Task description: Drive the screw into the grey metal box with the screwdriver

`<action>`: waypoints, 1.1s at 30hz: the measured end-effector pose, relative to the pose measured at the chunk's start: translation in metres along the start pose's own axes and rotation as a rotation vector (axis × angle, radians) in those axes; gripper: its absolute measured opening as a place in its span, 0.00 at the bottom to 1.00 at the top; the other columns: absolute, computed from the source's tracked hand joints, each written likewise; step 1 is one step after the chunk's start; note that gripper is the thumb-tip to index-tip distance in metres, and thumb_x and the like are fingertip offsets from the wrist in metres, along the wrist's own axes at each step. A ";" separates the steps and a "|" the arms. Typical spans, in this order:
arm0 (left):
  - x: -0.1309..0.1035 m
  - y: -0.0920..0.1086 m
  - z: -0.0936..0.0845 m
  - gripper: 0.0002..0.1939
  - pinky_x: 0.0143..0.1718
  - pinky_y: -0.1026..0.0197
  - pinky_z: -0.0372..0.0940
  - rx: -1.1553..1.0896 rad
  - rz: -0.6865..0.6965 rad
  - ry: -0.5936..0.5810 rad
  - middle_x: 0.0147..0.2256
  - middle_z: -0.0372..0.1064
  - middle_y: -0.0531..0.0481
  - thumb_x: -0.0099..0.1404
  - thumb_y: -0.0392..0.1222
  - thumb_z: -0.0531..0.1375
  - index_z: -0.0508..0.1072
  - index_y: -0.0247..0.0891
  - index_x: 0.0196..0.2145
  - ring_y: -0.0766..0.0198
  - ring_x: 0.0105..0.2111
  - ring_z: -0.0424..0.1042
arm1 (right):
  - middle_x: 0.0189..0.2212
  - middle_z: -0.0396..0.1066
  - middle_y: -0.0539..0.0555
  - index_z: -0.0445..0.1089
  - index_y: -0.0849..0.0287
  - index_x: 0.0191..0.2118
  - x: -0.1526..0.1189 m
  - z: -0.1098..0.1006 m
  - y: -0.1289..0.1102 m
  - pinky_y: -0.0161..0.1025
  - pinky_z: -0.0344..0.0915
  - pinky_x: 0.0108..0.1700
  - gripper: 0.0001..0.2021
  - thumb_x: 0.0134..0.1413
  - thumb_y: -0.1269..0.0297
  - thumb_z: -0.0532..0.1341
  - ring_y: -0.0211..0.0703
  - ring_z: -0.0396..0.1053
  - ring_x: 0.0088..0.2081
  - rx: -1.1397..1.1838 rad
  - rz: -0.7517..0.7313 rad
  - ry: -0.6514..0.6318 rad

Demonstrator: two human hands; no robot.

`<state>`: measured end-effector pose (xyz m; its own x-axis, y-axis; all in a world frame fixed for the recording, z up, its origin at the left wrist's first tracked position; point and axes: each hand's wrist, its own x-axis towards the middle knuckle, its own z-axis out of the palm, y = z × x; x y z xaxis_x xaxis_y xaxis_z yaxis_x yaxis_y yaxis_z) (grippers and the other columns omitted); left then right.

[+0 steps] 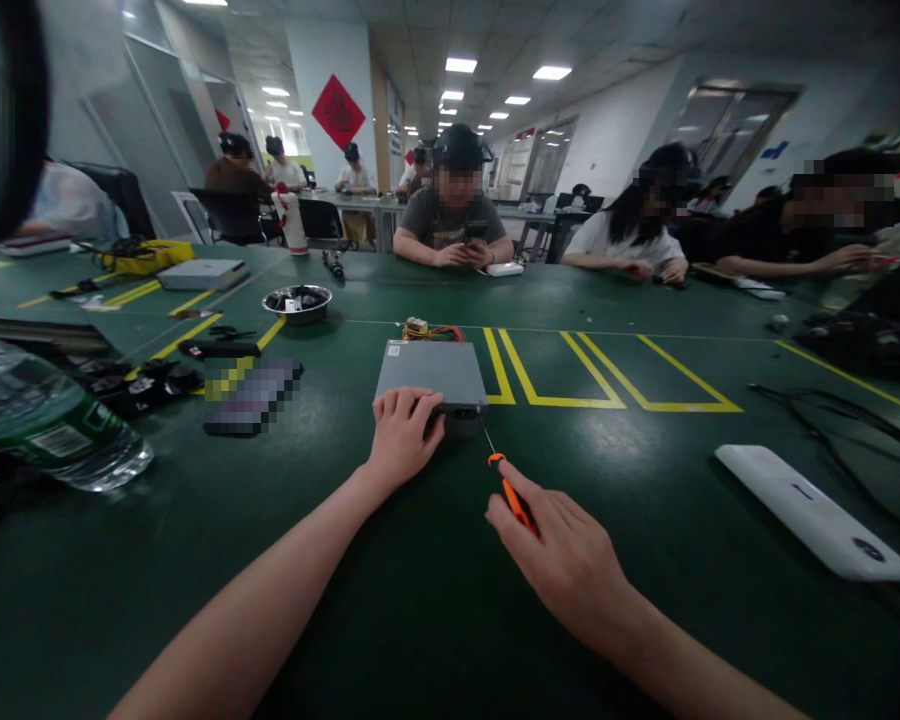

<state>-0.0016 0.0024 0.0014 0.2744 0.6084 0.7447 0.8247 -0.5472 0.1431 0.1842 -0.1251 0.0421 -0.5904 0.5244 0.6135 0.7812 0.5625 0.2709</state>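
Observation:
A grey metal power supply unit [439, 365] lies flat on the green table, a bundle of coloured wires [444, 332] coming out at its far side. Over its near left edge, my left hand [405, 435] is closed, fingers on top and thumb at the near face. My right hand [562, 545] grips an orange and black screwdriver [516, 500]. The thin shaft slants up to the unit's near right corner, where the tip appears to meet it; exact contact is too small to tell.
On the left are a water bottle [52, 430], a phone [253, 397] and a metal bowl [297, 303] holding dark pieces. To the right lie a white device [814, 510] and black cables [832, 420]. Yellow tape marks the table. Across it a person [454, 205] holds a phone.

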 end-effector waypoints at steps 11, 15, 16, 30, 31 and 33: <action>0.000 0.000 0.000 0.12 0.43 0.53 0.53 0.023 0.001 0.003 0.41 0.65 0.46 0.61 0.42 0.56 0.67 0.41 0.43 0.55 0.42 0.59 | 0.45 0.66 0.69 0.65 0.66 0.42 -0.001 0.001 -0.007 0.43 0.68 0.40 0.12 0.52 0.79 0.52 0.49 0.68 0.43 0.036 0.031 -0.043; 0.001 0.001 0.000 0.12 0.43 0.53 0.53 0.025 -0.017 -0.005 0.41 0.65 0.46 0.60 0.42 0.56 0.67 0.41 0.43 0.55 0.42 0.59 | 0.44 0.68 0.67 0.65 0.63 0.42 -0.001 -0.003 -0.003 0.39 0.69 0.34 0.09 0.54 0.76 0.54 0.42 0.70 0.34 -0.012 0.083 0.000; 0.001 0.002 0.000 0.12 0.43 0.53 0.53 0.027 -0.021 -0.006 0.42 0.65 0.46 0.60 0.42 0.56 0.67 0.41 0.42 0.55 0.42 0.59 | 0.42 0.69 0.66 0.65 0.63 0.41 0.000 -0.004 -0.002 0.38 0.69 0.33 0.07 0.55 0.73 0.55 0.42 0.70 0.32 -0.030 0.094 0.006; 0.001 0.002 0.000 0.11 0.43 0.53 0.53 0.039 -0.022 -0.007 0.41 0.65 0.46 0.60 0.42 0.56 0.67 0.41 0.42 0.55 0.42 0.59 | 0.42 0.69 0.63 0.66 0.63 0.41 0.005 -0.001 0.001 0.44 0.68 0.42 0.08 0.53 0.75 0.56 0.47 0.67 0.44 0.007 0.069 0.058; 0.001 0.002 0.000 0.11 0.43 0.53 0.53 0.038 -0.022 -0.005 0.41 0.65 0.46 0.60 0.42 0.56 0.67 0.41 0.42 0.55 0.42 0.59 | 0.41 0.69 0.62 0.66 0.63 0.40 0.006 -0.002 0.002 0.43 0.69 0.41 0.07 0.53 0.73 0.57 0.47 0.68 0.42 0.001 0.096 0.069; 0.001 0.002 0.001 0.11 0.42 0.53 0.53 0.035 -0.023 -0.003 0.41 0.64 0.46 0.60 0.42 0.56 0.67 0.41 0.42 0.55 0.42 0.59 | 0.39 0.70 0.62 0.67 0.64 0.39 0.006 -0.003 0.003 0.44 0.69 0.39 0.07 0.53 0.70 0.58 0.47 0.68 0.40 -0.003 0.134 0.074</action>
<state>0.0009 0.0023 0.0023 0.2566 0.6225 0.7394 0.8474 -0.5127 0.1376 0.1836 -0.1223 0.0493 -0.4642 0.5458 0.6976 0.8527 0.4886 0.1851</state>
